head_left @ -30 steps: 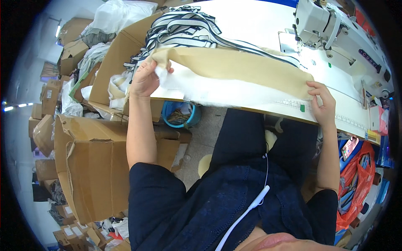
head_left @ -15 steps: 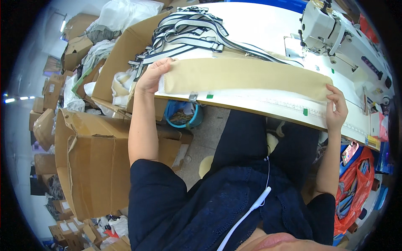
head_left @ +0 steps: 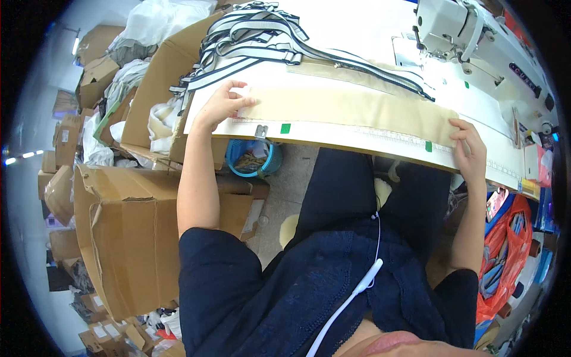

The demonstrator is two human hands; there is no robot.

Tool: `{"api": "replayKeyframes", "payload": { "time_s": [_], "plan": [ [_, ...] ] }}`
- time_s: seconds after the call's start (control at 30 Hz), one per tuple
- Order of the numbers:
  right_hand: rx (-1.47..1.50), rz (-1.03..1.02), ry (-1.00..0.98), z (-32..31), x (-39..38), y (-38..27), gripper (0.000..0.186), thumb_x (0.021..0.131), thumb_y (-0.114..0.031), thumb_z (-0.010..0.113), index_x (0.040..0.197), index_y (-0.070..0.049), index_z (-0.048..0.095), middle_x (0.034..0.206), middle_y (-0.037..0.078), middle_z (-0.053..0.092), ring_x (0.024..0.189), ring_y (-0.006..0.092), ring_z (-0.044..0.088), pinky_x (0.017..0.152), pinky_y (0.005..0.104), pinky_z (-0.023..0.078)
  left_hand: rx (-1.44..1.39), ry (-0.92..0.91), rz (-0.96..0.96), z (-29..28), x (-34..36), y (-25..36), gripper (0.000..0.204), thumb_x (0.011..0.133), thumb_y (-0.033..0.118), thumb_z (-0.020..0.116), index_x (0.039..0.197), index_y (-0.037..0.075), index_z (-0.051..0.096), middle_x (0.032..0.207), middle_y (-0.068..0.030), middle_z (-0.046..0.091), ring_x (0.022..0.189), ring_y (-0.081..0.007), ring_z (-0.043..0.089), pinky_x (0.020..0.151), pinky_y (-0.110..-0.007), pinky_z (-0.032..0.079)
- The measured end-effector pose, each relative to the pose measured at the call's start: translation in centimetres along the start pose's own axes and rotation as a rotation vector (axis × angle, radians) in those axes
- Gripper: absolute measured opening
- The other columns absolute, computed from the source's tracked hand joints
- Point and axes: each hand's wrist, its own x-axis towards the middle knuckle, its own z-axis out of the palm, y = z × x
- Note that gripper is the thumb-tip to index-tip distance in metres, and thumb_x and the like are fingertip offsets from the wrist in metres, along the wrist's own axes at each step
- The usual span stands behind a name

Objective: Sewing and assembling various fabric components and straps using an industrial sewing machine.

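A long beige fabric strip (head_left: 351, 106) lies stretched along the front of the white sewing table, beside a printed ruler scale (head_left: 380, 134). At its left end is my left hand (head_left: 223, 107), with fingers and thumb apart and the tips touching the cloth. My right hand (head_left: 470, 147) holds the strip's right corner between fingers and thumb. Behind the strip lies another beige fabric piece (head_left: 333, 72), partly covered. Striped black-and-white webbing (head_left: 256, 38) is heaped at the back left, with one length trailing right across that piece.
A white sewing machine (head_left: 452, 27) stands at the back right. Left of the table are open cardboard boxes (head_left: 128, 238), and a blue bucket (head_left: 275, 162) sits below the edge. A red plastic bag (head_left: 505, 256) hangs at the right, near a phone (head_left: 496, 203).
The fabric strip has come down from above the table onto its surface, by the ruler scale. My left fingers have spread from their pinch. My right hand stays at the strip's right end.
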Motion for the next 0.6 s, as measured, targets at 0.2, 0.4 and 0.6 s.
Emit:
{"api": "replayKeyframes", "payload": {
  "time_s": [0.2, 0.4, 0.6],
  "plan": [
    [0.057, 0.038, -0.034, -0.3, 0.1, 0.2, 0.019, 0.076, 0.014, 0.051, 0.086, 0.000, 0.059, 0.109, 0.015, 0.067, 0.103, 0.0269, 0.065, 0.089, 0.0326, 0.049, -0.263, 0.050, 0.239, 0.2, 2.0, -1.5, 0.047, 0.085, 0.006, 0.069, 0.128, 0.006, 0.051, 0.096, -0.0077, 0.067, 0.083, -0.0121, 0.061, 0.068, -0.025, 0.047],
    [0.105, 0.019, -0.076, -0.7, 0.1, 0.1, 0.017, 0.076, 0.013, 0.053, 0.085, -0.001, 0.059, 0.107, 0.014, 0.067, 0.101, 0.0254, 0.065, 0.088, 0.0316, 0.050, -0.418, 0.066, 0.196, -0.8, 2.9, -1.9, 0.048, 0.084, 0.002, 0.069, 0.129, 0.006, 0.051, 0.091, -0.0058, 0.067, 0.077, -0.0108, 0.063, 0.062, -0.021, 0.048],
    [-0.106, -0.065, -0.103, 0.0, 0.0, 0.6, 0.014, 0.074, 0.005, 0.057, 0.083, -0.004, 0.061, 0.110, 0.007, 0.067, 0.113, 0.0284, 0.058, 0.097, 0.0389, 0.044, -0.240, 0.198, 0.110, 1.2, 2.4, -2.1, 0.050, 0.083, 0.001, 0.069, 0.130, 0.002, 0.051, 0.082, -0.0043, 0.065, 0.072, -0.0095, 0.059, 0.064, -0.022, 0.045]
  ]
}}
